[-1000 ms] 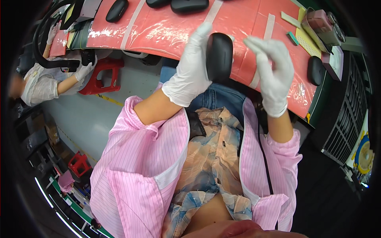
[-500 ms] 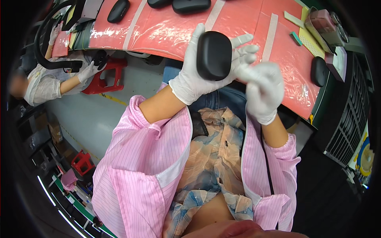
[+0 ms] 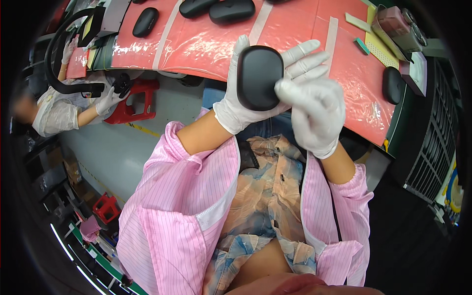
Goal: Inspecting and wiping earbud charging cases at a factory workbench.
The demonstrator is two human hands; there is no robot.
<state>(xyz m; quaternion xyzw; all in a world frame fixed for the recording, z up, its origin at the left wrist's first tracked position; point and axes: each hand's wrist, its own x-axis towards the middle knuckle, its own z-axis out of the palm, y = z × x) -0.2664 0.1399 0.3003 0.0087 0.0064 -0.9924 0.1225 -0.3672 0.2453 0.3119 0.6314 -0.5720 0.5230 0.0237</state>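
A smooth black oval case, perhaps hard-shelled, lies on the palm of my white-gloved left hand. The left thumb runs up along one side of it, while the other fingers stretch out beyond its right side. My right hand, also in a white glove, is at the case's lower right edge. One curled fingertip overlaps that edge there; whether it presses on the case I cannot tell. Motion smears the rest of the right fingers. Behind both hands spreads the work table, covered in red under shiny clear plastic.
Similar black cases lie on the table, including one at far left, one at far middle and one at right. A small green block sits near a clear container. A co-worker's gloved hand shows at left by a red stool.
The case and my left hand have shifted slightly left and nearer to me. My right hand has moved left, its fingertip now over the case's edge. The view has shifted a little.
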